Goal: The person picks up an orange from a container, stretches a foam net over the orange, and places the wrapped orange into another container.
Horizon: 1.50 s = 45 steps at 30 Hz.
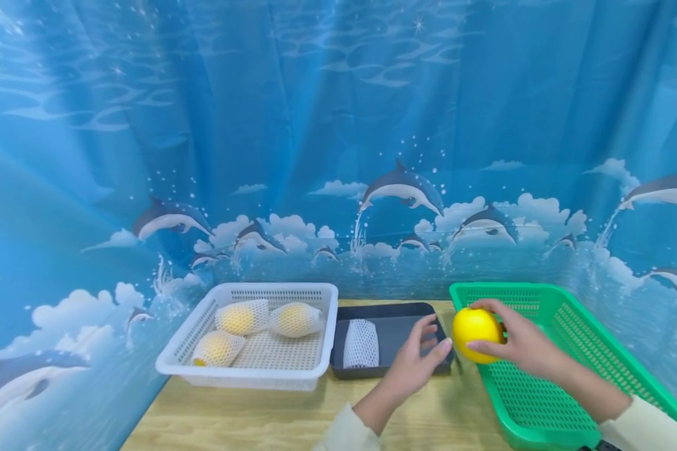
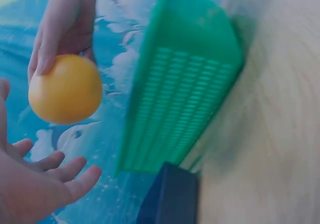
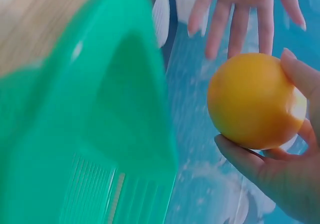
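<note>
A round yellow-orange fruit, seemingly an orange (image 1: 476,335), is gripped between the thumb and fingers of my right hand (image 1: 521,341), above the left rim of the green basket (image 1: 499,401). My left hand (image 1: 414,363) is held just left of the fruit, apart from it, its fingers spread and nothing in them; the left wrist view shows this palm (image 2: 30,184) facing the fruit (image 2: 66,89). Below and beyond the left hand is a black tray (image 1: 400,319) with one white foam net sleeve (image 1: 362,343) lying in it.
At the left stands a white basket (image 1: 248,379) holding several yellow fruits (image 1: 239,318) in white foam nets. All the containers rest on a light wooden table (image 1: 248,416). A blue curtain (image 1: 327,125) printed with dolphins hangs behind and around it.
</note>
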Motion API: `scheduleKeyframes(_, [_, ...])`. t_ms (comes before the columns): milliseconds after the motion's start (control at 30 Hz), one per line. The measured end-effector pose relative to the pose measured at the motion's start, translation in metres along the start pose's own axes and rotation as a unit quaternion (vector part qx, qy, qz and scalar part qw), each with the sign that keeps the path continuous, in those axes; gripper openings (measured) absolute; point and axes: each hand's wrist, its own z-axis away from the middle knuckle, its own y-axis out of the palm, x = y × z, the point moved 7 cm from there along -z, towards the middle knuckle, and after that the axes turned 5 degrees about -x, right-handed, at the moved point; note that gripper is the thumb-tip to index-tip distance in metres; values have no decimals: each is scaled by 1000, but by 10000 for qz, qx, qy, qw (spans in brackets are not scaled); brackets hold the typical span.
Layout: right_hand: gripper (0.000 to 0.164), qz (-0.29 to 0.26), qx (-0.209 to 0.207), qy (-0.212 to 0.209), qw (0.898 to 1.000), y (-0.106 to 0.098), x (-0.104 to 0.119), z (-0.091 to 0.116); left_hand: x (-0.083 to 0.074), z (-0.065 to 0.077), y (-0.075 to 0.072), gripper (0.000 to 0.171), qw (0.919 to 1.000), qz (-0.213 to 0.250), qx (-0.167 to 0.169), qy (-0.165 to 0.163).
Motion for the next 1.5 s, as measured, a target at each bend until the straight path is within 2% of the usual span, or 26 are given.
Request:
scheduleKeyframes(100, [66, -310, 14, 28, 9995, 11, 10, 1, -3, 0, -14, 55, 9987, 474, 124, -160])
scheduleKeyframes(267, [69, -661, -51, 3, 9978, 30, 29, 4, -9, 3, -28, 53, 9957, 824, 410, -118])
scheduleKeyframes(467, [76, -1044, -48, 220, 9943, 51, 41, 10, -14, 10, -39, 49, 9962, 697, 515, 13])
scheduleKeyframes(633, [81, -1221, -92, 519, 9911, 64, 39, 16, -14, 18, -46, 46, 9973, 536, 499, -24])
scheduleKeyframes(800, [81, -1752, 96, 973, 9797, 83, 34, 20, -7, 27, -56, 45, 9984, 386, 366, -179])
scheduleKeyframes(933, [80, -1969, 194, 1168, 9732, 98, 32, 23, 0, 35, -63, 41, 9986, 322, 227, -342])
scheduleKeyframes(1033, [78, -1964, 246, 1172, 9732, 107, 30, 23, 4, 39, -67, 39, 9987, 245, 119, -421])
scheduleKeyframes(1200, [74, -2234, 354, 1023, 9687, 120, 27, 27, 12, 48, -72, 41, 9992, 142, -152, -329])
scheduleKeyframes(1367, [69, -2765, 680, 903, 9544, 131, 22, 33, 25, 54, -72, 40, 9991, 269, -172, -277])
scheduleKeyframes(1500, [67, -3124, 1054, 1000, 9388, 139, 18, 37, 33, 57, -73, 39, 9990, 312, -3, -319])
